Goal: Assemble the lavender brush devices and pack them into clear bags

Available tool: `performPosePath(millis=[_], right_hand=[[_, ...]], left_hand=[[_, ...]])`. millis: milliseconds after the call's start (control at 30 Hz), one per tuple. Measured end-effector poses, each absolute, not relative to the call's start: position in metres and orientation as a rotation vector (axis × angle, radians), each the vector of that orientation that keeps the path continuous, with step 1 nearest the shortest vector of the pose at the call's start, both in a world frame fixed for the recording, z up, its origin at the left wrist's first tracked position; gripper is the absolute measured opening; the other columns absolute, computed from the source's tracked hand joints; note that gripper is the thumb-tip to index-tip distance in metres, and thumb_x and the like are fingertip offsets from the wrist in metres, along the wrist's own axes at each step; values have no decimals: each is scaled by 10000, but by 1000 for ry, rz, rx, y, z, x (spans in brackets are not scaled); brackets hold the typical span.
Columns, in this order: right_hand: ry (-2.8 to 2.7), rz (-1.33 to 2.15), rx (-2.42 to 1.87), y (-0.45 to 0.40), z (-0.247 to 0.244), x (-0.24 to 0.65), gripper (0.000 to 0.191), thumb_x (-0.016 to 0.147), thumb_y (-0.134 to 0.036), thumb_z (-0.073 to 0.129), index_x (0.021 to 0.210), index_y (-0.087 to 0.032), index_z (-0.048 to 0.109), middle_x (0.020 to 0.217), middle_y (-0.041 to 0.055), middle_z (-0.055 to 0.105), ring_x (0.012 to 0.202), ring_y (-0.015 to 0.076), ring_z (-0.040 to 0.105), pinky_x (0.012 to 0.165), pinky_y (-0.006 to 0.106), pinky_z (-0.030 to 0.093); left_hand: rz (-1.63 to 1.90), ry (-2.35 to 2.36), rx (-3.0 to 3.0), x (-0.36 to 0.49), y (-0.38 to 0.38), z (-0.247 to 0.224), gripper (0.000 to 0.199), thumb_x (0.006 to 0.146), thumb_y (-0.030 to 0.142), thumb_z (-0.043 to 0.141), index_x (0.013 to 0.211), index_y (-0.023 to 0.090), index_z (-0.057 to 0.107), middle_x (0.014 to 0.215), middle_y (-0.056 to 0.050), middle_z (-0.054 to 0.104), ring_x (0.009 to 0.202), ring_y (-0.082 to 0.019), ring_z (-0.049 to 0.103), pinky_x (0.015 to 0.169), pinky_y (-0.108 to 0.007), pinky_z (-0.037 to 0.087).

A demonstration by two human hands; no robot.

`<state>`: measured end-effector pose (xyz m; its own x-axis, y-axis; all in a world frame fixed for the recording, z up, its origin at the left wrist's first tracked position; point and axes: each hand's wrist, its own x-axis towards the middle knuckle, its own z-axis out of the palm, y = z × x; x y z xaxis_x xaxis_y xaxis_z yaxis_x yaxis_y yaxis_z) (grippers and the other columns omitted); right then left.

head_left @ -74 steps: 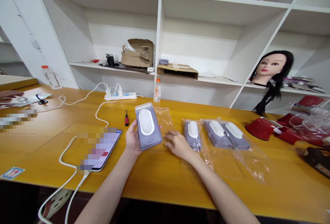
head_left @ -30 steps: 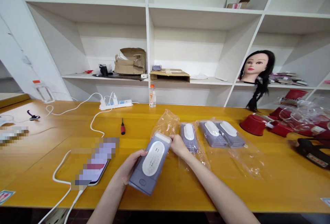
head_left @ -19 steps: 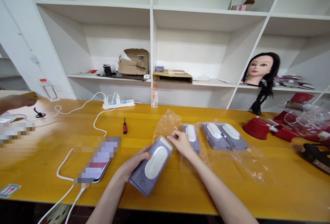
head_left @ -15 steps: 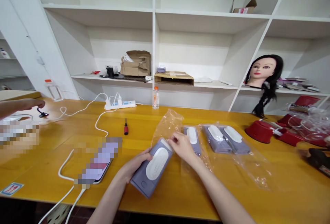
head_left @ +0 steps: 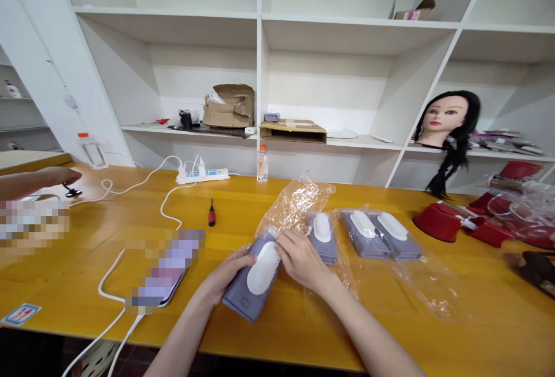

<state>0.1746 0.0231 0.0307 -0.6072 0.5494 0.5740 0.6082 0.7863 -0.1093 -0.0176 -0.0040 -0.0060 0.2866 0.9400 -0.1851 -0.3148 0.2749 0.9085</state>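
Note:
A grey-purple box-shaped case with a white oval pad (head_left: 263,270) is tilted up off the table in my left hand (head_left: 229,273), whose thumb lies along its near side. My right hand (head_left: 301,258) has its fingers curled together at the case's upper right edge, beside the pad; what they pinch is hidden. Behind the case a crumpled clear plastic bag (head_left: 299,206) stands up. To the right of my right hand lies a similar case (head_left: 321,235) in clear plastic. Two more wrapped cases (head_left: 366,238) (head_left: 396,238) lie side by side farther right.
A phone (head_left: 171,276) with white cables lies at left, a red screwdriver (head_left: 211,215) beyond it. A power strip (head_left: 203,176) and a small bottle (head_left: 262,166) stand at the back. Red parts (head_left: 437,221) lie at right. Another person's hand (head_left: 60,177) reaches in at far left.
My right hand has slid down and left along the case's edge. The case has tilted slightly, and the plastic bag behind it has spread out to the right.

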Motion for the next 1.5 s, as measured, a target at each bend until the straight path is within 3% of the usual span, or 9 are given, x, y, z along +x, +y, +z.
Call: performPosePath(millis=[233, 400, 533, 633, 733, 867, 1033, 1167, 1500], right_hand=[[-2334, -375, -847, 17, 27, 174, 224, 882, -170, 380, 746, -169, 558, 797, 86, 533, 782, 200, 467, 670, 310, 389], [-2019, -170, -767, 23, 24, 177, 142, 813, -285, 503, 916, -203, 556, 1140, 114, 478, 1101, 274, 424, 886, 429, 363], [-1360, 465, -1040, 40, 26, 179, 448, 764, -465, 520, 1120, -205, 440, 1185, 128, 487, 1086, 255, 486, 883, 404, 401], [-1224, 1223, -994, 47, 27, 176, 436, 798, -554, 410, 1014, -190, 516, 1013, 102, 620, 936, 234, 590, 754, 344, 466], [-1050, 1568, -847, 44, 23, 169, 370, 768, -520, 507, 867, -170, 576, 841, 71, 667, 808, 216, 623, 703, 311, 474], [-856, 1597, -764, 36, 18, 163, 263, 643, -356, 710, 799, -175, 602, 724, 1, 667, 681, 162, 611, 682, 279, 473], [-795, 1568, -750, 30, 20, 160, 289, 574, -255, 769, 800, -181, 605, 714, -16, 678, 661, 152, 613, 674, 273, 473], [-816, 1557, -715, 24, 19, 155, 339, 573, -243, 773, 860, -179, 605, 740, -14, 684, 666, 146, 613, 681, 266, 475], [-859, 1637, -773, 23, 6, 146, 352, 617, -266, 739, 930, -162, 616, 837, 35, 710, 760, 194, 649, 728, 300, 486]], left_hand=[[1159, 757, 810, -14, -4, -5, 273, 735, 281, 651, 971, 145, 671, 845, -58, 709, 693, -156, 618, 672, -237, 440], [1177, 744, 628, -9, -5, -6, 263, 754, 314, 634, 962, 156, 662, 870, -57, 712, 743, -175, 641, 737, -260, 457], [1130, 765, 620, -1, -8, -6, 290, 761, 373, 618, 944, 152, 655, 872, -64, 707, 738, -182, 637, 739, -281, 456], [1157, 791, 728, 9, -9, -7, 305, 743, 397, 631, 919, 148, 647, 825, -50, 694, 722, -172, 621, 721, -267, 443], [1231, 883, 815, 18, -9, -9, 326, 706, 402, 661, 925, 164, 621, 799, -15, 669, 733, -159, 598, 691, -240, 426], [1222, 973, 884, 23, -8, -12, 379, 718, 447, 620, 995, 194, 565, 878, 1, 652, 810, -156, 579, 727, -236, 418], [1213, 1059, 959, 22, -8, -13, 451, 744, 485, 563, 1099, 208, 529, 1048, -37, 631, 950, -192, 563, 806, -273, 413], [1334, 1125, 943, 24, -5, -14, 462, 720, 508, 576, 1045, 179, 566, 1035, -62, 642, 957, -224, 579, 819, -307, 425], [1168, 817, 744, 9, -5, -7, 521, 778, 457, 539, 1216, 174, 534, 1154, -91, 626, 1015, -244, 595, 828, -332, 464]])
